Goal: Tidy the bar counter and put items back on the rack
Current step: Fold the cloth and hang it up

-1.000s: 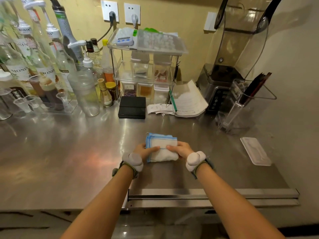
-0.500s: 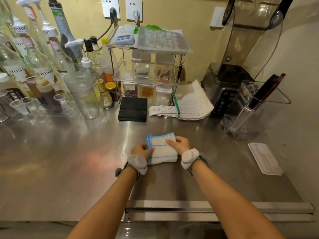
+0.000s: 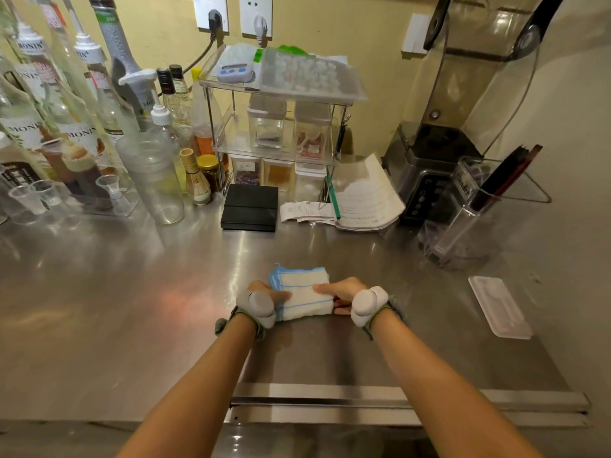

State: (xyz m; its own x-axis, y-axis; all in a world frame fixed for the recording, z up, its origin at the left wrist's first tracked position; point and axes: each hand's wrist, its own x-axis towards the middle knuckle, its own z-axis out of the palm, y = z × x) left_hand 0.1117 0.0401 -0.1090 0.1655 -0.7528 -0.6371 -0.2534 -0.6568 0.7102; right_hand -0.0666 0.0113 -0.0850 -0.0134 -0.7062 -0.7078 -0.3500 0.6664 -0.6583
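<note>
Compared with half a second ago, my hands have hardly moved: the folded cloth (image 3: 302, 294) is still on the steel counter (image 3: 99, 309) in front of me, between my two hands, only the view sits a little lower now. My left hand (image 3: 264, 297) holds the cloth at its left edge, the thumb lies on top and the other fingers are hidden under it. My right hand (image 3: 344, 292) grips the right edge, the thumb is stretched over the top and the fingers curl around the side. The cloth is white with blue lines and lies flat, in several layers. Behind it, at the wall, stands the clear rack (image 3: 277, 127). On its top is a lidded tray (image 3: 307, 74) with white pieces inside, and just beside it a small timer (image 3: 234, 71). On the middle shelf are two clear boxes (image 3: 287, 130); what is in them I cannot tell. Under it are jars (image 3: 264, 175) with dark and amber contents. To the left stand syrup bottles (image 3: 76, 133) and an empty clear cup (image 3: 155, 183). On the right is a blender jug (image 3: 469, 206).
</note>
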